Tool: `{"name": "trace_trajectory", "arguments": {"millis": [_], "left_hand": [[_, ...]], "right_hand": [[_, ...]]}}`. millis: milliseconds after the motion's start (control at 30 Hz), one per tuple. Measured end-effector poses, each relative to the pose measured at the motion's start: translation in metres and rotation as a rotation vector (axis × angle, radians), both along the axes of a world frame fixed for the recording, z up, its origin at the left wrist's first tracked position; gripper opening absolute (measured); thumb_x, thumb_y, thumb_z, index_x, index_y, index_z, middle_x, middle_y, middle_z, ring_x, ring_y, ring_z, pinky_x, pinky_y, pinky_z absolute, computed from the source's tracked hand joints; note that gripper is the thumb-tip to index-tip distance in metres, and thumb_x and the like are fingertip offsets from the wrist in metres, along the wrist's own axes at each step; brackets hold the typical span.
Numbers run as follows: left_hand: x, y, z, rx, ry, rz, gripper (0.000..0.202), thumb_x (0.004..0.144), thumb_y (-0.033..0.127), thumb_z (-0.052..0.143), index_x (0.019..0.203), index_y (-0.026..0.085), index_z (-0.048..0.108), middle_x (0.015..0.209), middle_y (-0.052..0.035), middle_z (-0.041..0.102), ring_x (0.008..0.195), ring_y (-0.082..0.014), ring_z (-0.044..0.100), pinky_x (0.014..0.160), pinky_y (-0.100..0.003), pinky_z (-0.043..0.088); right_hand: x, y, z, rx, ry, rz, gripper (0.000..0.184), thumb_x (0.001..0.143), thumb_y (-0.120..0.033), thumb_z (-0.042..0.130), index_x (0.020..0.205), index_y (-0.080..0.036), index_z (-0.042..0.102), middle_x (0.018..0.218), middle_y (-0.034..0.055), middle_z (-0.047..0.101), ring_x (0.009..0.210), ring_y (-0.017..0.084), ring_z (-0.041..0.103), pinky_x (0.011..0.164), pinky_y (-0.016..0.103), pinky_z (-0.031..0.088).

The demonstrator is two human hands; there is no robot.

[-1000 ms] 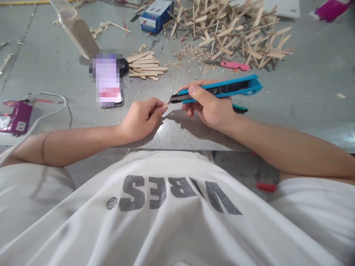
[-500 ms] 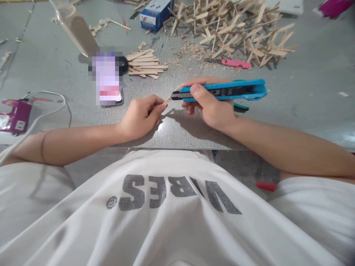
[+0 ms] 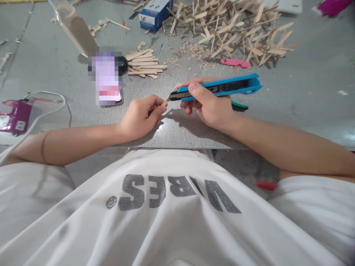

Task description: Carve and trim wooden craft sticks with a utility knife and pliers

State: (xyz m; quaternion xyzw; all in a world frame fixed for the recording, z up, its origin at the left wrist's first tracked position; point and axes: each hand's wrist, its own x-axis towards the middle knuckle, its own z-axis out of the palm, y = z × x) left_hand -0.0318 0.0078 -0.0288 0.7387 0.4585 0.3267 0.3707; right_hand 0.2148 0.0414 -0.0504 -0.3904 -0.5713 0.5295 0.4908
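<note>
The blue knife has edged leftward, its tail swung away from the body; right hand's fingers wrap it; left hand's pinch the wooden stick above the table; probably light, stiff, snappable; best held by the end, clear of the blade.

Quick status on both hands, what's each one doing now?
Left hand: closed, pinching a thin wooden stick.
Right hand: closed, gripping the blue utility knife.

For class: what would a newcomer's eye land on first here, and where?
Likely the blue cutter in the right hand, its blade close to the wooden stick in the left hand. Next, the tangled heap of sticks beyond, then dark lettering on the white shirt below.
</note>
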Motion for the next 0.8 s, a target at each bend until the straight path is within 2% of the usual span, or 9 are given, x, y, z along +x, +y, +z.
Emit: {"name": "trace_trajectory", "arguments": {"millis": [167, 300, 467, 533, 800], "left_hand": [[0.001, 0.000, -0.002, -0.022, -0.058, 0.002, 0.016, 0.108, 0.032, 0.066, 0.107, 0.020, 0.076, 0.063, 0.0041, 0.067, 0.053, -0.0118, 0.055, 0.061, -0.027, 0.048], [0.001, 0.002, -0.003, -0.058, -0.108, -0.011, 0.012, 0.109, 0.029, 0.066, 0.107, 0.020, 0.074, 0.061, 0.0060, 0.063, 0.048, -0.0103, 0.053, 0.057, -0.025, 0.048], [0.000, 0.003, -0.004, -0.067, -0.125, -0.006, 0.013, 0.110, 0.031, 0.068, 0.107, 0.019, 0.074, 0.062, 0.0057, 0.064, 0.050, -0.0109, 0.058, 0.057, -0.024, 0.048], [0.000, 0.003, -0.004, -0.066, -0.111, -0.009, 0.016, 0.111, 0.033, 0.067, 0.106, 0.019, 0.074, 0.063, 0.0049, 0.066, 0.052, -0.0111, 0.060, 0.058, -0.024, 0.048], [-0.001, 0.002, -0.002, -0.074, -0.113, -0.027, 0.012, 0.110, 0.028, 0.068, 0.103, 0.019, 0.074, 0.063, 0.0044, 0.065, 0.056, -0.0113, 0.062, 0.057, -0.024, 0.046]], "right_hand": [[0.000, 0.004, -0.002, 0.005, 0.069, 0.031, 0.061, 0.090, -0.086, 0.097, 0.102, -0.027, 0.090, 0.079, 0.0023, 0.080, 0.059, 0.018, 0.073, 0.052, 0.031, 0.063], [0.000, 0.000, 0.001, 0.065, 0.093, -0.017, 0.057, 0.093, -0.084, 0.097, 0.104, -0.028, 0.092, 0.084, 0.0028, 0.084, 0.065, 0.019, 0.077, 0.050, 0.029, 0.062], [0.006, -0.015, 0.008, 0.277, -0.110, -0.091, 0.047, 0.105, -0.078, 0.089, 0.116, -0.033, 0.096, 0.086, 0.0014, 0.084, 0.063, 0.017, 0.075, 0.062, 0.034, 0.068], [0.009, -0.019, 0.008, 0.307, -0.164, -0.082, 0.046, 0.107, -0.077, 0.086, 0.121, -0.034, 0.096, 0.088, 0.0020, 0.085, 0.065, 0.018, 0.077, 0.065, 0.035, 0.069], [0.003, -0.004, 0.002, 0.132, -0.031, -0.006, 0.063, 0.093, -0.090, 0.093, 0.103, -0.028, 0.093, 0.082, 0.0022, 0.084, 0.063, 0.018, 0.076, 0.054, 0.032, 0.066]]}}
